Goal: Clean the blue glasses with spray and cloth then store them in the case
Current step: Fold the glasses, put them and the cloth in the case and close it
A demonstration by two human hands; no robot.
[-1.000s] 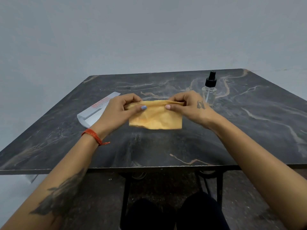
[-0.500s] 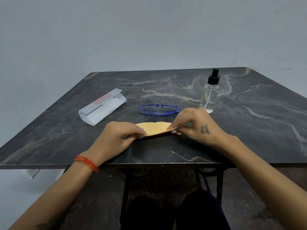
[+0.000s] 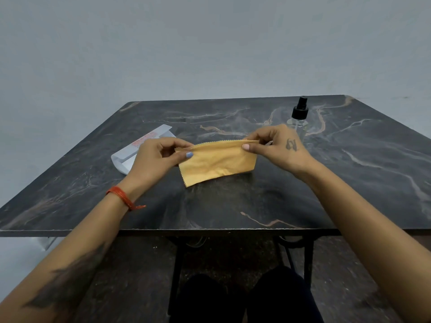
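Cloth-handling looks like the step in hand: the left hand (image 3: 158, 157) and right hand (image 3: 277, 145) each pinch an upper corner of the yellow cleaning cloth (image 3: 217, 162), holding it stretched above the dark marble table (image 3: 233, 206), its zigzag-cut edges showing and the lower half hanging creased. Next, I'd judge, one hand must let go and fetch the glasses, which I cannot see from here, likely behind the cloth. Farther off, the white case (image 3: 140, 148) lies left and the clear spray bottle (image 3: 299, 117) stands right.
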